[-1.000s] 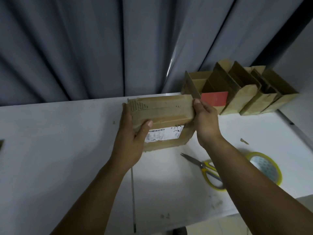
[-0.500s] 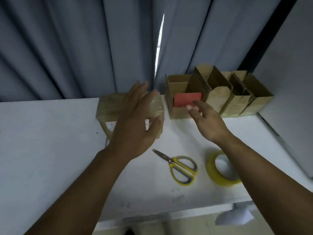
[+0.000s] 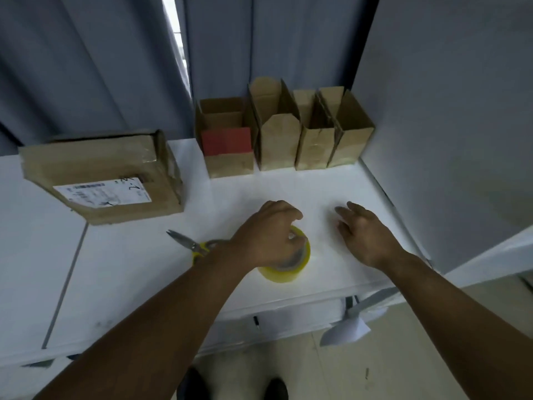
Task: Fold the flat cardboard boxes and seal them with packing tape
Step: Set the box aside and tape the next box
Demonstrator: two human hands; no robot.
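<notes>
A folded brown cardboard box (image 3: pixel 109 171) with a white shipping label lies on the white table (image 3: pixel 129 269) at the left, free of both hands. My left hand (image 3: pixel 268 235) is on top of the yellow roll of packing tape (image 3: pixel 284 264), fingers curled around its upper rim. My right hand (image 3: pixel 366 235) hovers over the table to the right of the roll, fingers relaxed and holding nothing. Yellow-handled scissors (image 3: pixel 187 243) lie just left of the tape, their handles partly hidden by my left wrist.
Several open cardboard boxes (image 3: pixel 282 134) stand in a row at the table's back right, one with a red panel (image 3: pixel 226 141). Grey curtains hang behind. A grey wall (image 3: pixel 447 125) borders the table on the right. The table's front edge is near my arms.
My left hand has left the folded box and come down onto the tape roll. My right hand has drawn back from the row of boxes. The view has tilted downward.
</notes>
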